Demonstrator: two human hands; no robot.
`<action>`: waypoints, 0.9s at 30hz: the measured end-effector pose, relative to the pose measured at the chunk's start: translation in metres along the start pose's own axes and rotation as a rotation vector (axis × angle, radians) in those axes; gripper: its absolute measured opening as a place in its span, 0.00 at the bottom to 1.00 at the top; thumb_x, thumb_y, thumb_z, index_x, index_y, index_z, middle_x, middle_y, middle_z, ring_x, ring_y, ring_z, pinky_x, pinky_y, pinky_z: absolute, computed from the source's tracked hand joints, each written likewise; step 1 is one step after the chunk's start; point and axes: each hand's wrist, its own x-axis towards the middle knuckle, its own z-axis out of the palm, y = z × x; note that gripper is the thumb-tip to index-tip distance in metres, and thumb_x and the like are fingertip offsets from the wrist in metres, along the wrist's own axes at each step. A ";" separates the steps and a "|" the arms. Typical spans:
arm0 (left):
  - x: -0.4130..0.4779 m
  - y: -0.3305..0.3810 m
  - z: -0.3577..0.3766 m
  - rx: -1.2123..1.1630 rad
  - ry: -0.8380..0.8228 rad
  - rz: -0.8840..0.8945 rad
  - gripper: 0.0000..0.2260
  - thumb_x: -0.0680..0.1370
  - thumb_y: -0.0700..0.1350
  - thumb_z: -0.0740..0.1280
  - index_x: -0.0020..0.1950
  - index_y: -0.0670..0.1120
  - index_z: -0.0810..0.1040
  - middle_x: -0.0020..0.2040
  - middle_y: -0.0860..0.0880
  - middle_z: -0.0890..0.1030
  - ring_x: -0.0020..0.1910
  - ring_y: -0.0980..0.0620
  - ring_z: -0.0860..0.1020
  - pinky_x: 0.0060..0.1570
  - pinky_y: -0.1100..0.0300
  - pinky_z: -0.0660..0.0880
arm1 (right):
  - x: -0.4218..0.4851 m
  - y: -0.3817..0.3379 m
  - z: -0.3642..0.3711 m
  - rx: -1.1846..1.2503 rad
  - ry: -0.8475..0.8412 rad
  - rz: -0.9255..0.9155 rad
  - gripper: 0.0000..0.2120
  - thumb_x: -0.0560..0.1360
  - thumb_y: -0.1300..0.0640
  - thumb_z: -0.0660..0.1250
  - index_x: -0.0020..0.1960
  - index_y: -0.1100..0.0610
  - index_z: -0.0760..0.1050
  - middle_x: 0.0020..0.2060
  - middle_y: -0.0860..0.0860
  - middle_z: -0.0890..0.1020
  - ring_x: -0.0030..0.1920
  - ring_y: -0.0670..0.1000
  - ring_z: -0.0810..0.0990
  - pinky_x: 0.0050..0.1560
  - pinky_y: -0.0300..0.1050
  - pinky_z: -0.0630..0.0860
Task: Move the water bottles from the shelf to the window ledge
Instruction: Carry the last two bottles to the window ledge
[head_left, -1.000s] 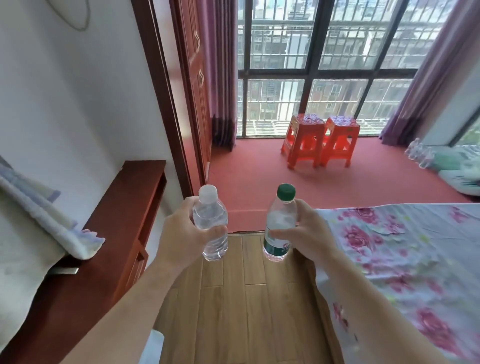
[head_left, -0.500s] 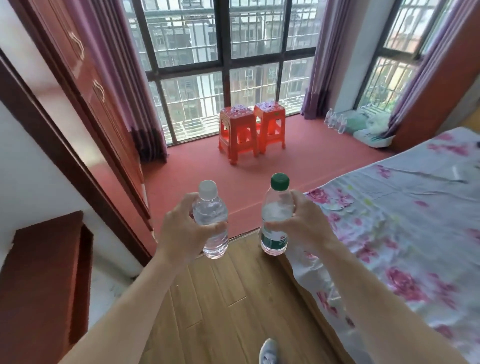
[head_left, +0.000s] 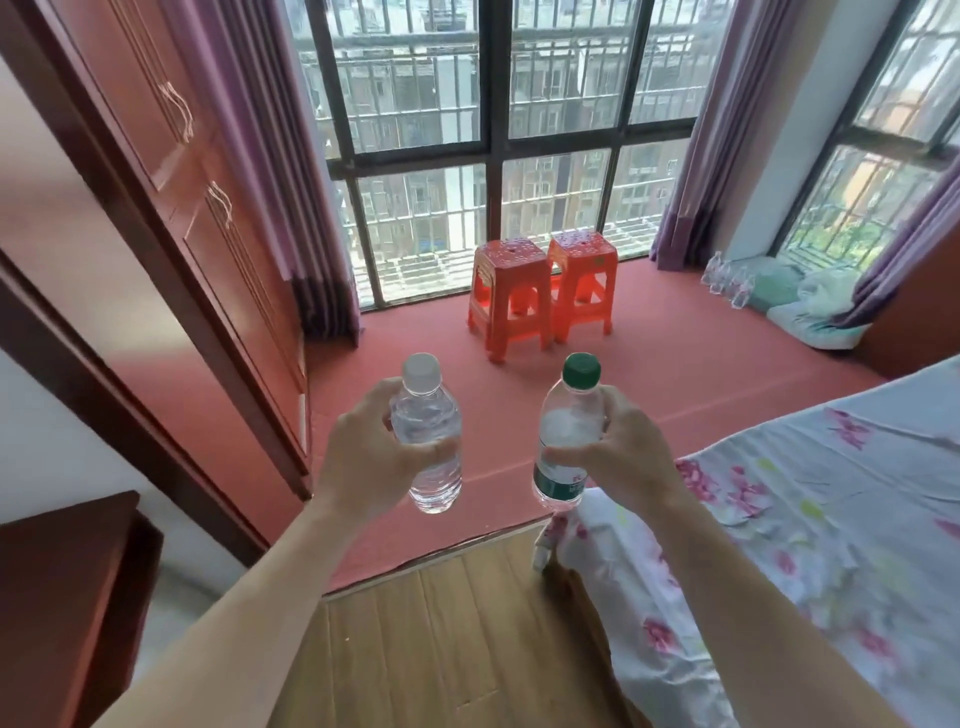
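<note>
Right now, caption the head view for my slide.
Left hand holds white-capped bottle, right hand green-capped bottle, before the red window ledge.

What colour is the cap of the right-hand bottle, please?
The cap is green; head view.

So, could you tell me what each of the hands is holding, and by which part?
The left hand grips the white-capped bottle round its middle; the right hand grips the green-capped bottle round its middle.
</note>
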 end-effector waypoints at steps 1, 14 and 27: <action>0.013 -0.003 0.001 -0.003 0.000 -0.005 0.29 0.62 0.55 0.83 0.61 0.56 0.77 0.48 0.62 0.81 0.46 0.67 0.79 0.43 0.68 0.72 | 0.014 -0.003 0.003 0.001 -0.004 0.003 0.27 0.59 0.56 0.80 0.56 0.45 0.75 0.45 0.44 0.83 0.47 0.45 0.82 0.44 0.43 0.79; 0.237 -0.067 0.018 -0.045 -0.114 0.029 0.28 0.61 0.53 0.84 0.57 0.56 0.78 0.46 0.60 0.83 0.42 0.67 0.80 0.43 0.69 0.76 | 0.191 -0.031 0.061 -0.021 0.138 0.079 0.26 0.60 0.54 0.79 0.55 0.45 0.75 0.46 0.44 0.83 0.48 0.48 0.82 0.48 0.49 0.81; 0.413 -0.045 0.135 -0.044 -0.310 0.088 0.29 0.60 0.53 0.83 0.57 0.61 0.76 0.47 0.59 0.83 0.46 0.62 0.80 0.45 0.64 0.75 | 0.340 0.013 0.016 0.016 0.301 0.176 0.26 0.62 0.53 0.79 0.58 0.46 0.75 0.47 0.44 0.82 0.49 0.47 0.81 0.46 0.43 0.78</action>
